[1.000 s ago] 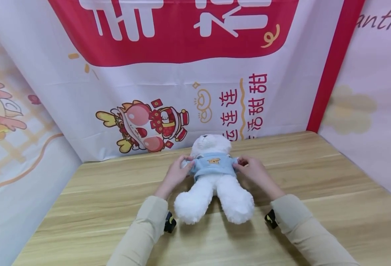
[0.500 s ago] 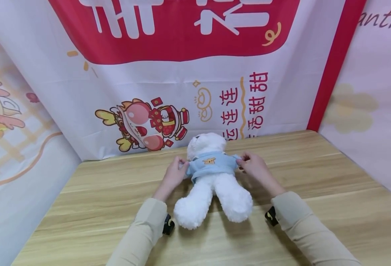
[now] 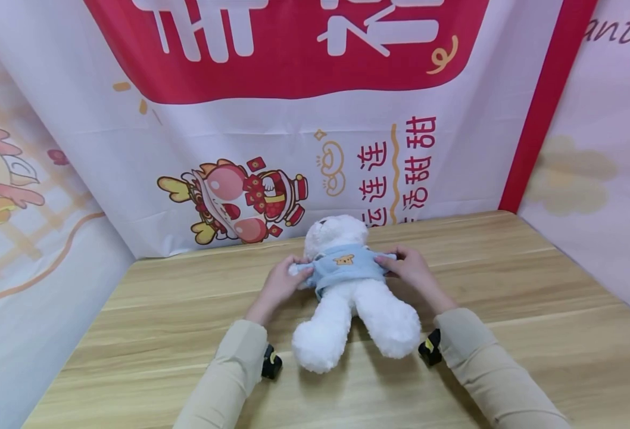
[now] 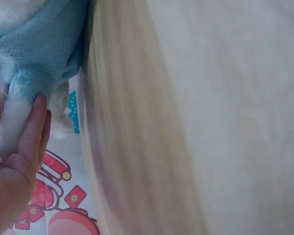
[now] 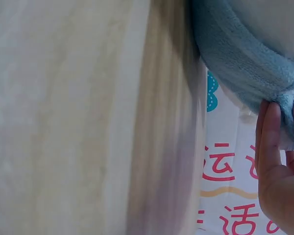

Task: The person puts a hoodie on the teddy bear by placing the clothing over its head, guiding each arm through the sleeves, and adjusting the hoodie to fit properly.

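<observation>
A white plush teddy bear (image 3: 336, 325) in a light blue shirt (image 3: 347, 271) lies face up on the table, head toward the back wall and legs toward me. With the left hand (image 3: 283, 280) I pinch its arm at the left side, thumb on top of the sleeve. The left wrist view has the white paw (image 4: 12, 125) between that hand's thumb and fingers. My right hand (image 3: 410, 271) pinches the other sleeve; in the right wrist view the blue cuff (image 5: 286, 112) sits between thumb and fingers.
The wooden table (image 3: 159, 333) ends at a printed cloth backdrop (image 3: 272, 131) just behind the bear's head. More printed cloth (image 3: 588, 196) hangs along the right side, and a pale one (image 3: 36, 238) along the left. Small black wrist cameras (image 3: 271, 362) hang under both cuffs.
The bear first shifted slightly left, then back right, its legs now angled further right. Both hands stay at the sleeves, and the right thumb now lies further over its sleeve.
</observation>
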Demonstrator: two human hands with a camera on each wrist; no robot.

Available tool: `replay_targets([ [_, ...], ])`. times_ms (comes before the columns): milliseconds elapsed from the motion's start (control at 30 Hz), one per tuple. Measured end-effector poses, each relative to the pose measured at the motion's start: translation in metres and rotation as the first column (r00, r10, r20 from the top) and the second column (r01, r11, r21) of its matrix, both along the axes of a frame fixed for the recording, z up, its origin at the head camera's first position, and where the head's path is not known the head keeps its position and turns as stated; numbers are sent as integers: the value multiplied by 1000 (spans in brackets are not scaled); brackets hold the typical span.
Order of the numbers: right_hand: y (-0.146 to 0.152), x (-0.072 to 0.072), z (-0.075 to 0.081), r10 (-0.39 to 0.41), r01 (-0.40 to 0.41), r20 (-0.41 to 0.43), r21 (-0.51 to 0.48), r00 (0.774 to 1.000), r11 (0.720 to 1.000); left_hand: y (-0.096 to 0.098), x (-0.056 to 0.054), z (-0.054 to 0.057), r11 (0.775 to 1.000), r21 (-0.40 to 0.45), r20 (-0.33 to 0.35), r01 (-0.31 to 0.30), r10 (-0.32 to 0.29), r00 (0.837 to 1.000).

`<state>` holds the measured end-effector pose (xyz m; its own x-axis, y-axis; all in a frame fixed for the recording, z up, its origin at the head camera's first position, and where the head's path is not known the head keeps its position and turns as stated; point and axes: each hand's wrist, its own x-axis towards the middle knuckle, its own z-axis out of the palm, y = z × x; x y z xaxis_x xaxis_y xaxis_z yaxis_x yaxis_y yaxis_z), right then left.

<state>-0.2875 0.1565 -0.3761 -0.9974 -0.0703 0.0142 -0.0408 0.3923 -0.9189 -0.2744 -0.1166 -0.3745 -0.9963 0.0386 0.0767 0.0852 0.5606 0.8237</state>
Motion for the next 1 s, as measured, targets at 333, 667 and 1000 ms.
replay_targets([
  [333,6,2,3,-16,16,-33,14,999,1000,-6,-6,3,996,20,-84,-82,83,993],
  [667,5,12,15,148,-101,-224,210,963,973,0,4,15,989,-134,-136,63,-81,987],
  [1000,4,17,19,415,-368,-253,213,874,905,3,11,18,890,-318,-127,327,-382,916],
])
